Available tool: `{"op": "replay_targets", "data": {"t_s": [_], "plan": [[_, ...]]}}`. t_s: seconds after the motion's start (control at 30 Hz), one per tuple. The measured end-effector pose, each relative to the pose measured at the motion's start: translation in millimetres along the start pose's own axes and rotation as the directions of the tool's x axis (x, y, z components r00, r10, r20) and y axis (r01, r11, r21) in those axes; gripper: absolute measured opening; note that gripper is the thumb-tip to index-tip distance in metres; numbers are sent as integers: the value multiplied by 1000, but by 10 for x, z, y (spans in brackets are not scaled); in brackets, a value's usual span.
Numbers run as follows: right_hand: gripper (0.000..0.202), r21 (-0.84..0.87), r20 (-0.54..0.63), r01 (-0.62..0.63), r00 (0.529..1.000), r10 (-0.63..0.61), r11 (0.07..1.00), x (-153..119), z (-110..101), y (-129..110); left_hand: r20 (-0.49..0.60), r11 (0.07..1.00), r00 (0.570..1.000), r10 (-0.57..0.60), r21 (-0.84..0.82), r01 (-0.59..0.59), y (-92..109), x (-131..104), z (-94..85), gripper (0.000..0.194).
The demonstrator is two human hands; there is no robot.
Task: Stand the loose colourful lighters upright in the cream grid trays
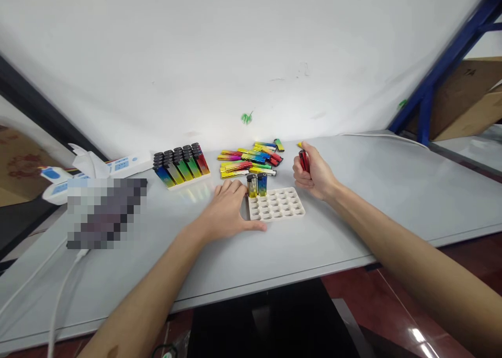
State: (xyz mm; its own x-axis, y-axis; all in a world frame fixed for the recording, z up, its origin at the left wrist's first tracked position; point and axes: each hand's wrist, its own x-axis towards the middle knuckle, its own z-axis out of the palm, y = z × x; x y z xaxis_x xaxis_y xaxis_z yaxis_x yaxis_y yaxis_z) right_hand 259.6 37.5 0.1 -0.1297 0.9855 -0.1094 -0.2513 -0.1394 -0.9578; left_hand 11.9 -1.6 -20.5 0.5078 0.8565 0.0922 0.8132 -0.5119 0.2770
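My left hand (227,211) rests flat on the table at the left side of a white tray (300,211) with rows of slots. Its fingers reach toward the tray's far corner and its thumb is stretched along the near edge. Two lighters stand upright in the far-left slots: a silver-yellow lighter (252,186) and a blue-yellow lighter (262,185). Right of the tray, my right hand (314,172) is raised and closed around a red lighter (304,161), its black top showing. A yellow tip (300,144) sticks out by the thumb; fingers hide the rest.
Behind the tray lies a loose pile of colourful lighters (237,166). A filled rack of lighters (184,167) stands to the left. Further left are a power strip (129,163), a blurred dark device (110,214) and white cables (55,316). A white wall (251,59) bounds the back.
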Motion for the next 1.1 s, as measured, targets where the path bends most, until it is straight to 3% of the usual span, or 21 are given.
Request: {"op": "replay_targets", "data": {"t_s": [0.33, 0.53, 0.73, 0.93, 1.1], "plan": [[49, -57, -40, 18, 999, -21, 998, -19, 28, 29, 13, 1000, 1000, -12, 6, 12, 3, 1, -6, 72], [38, -91, 88, 175, 982, -167, 980, -30, 33, 54, 21, 1000, 1000, -12, 20, 11, 37, -9, -42, 69], [30, -270, 246, 322, 934, -259, 907, -51, 8, 71, 14, 1000, 1000, -9, 15, 9, 33, -5, -30, 68], [34, -374, 273, 341, 929, -249, 863, -38, 55, 153, 2, 1000, 1000, 6, 8, -6, 29, -9, -22, 71], [31, -499, 293, 459, 888, -355, 735, -9, 72, 228, 11, 1000, 1000, -5, 12, 5, 40, -11, -36, 66]]}}
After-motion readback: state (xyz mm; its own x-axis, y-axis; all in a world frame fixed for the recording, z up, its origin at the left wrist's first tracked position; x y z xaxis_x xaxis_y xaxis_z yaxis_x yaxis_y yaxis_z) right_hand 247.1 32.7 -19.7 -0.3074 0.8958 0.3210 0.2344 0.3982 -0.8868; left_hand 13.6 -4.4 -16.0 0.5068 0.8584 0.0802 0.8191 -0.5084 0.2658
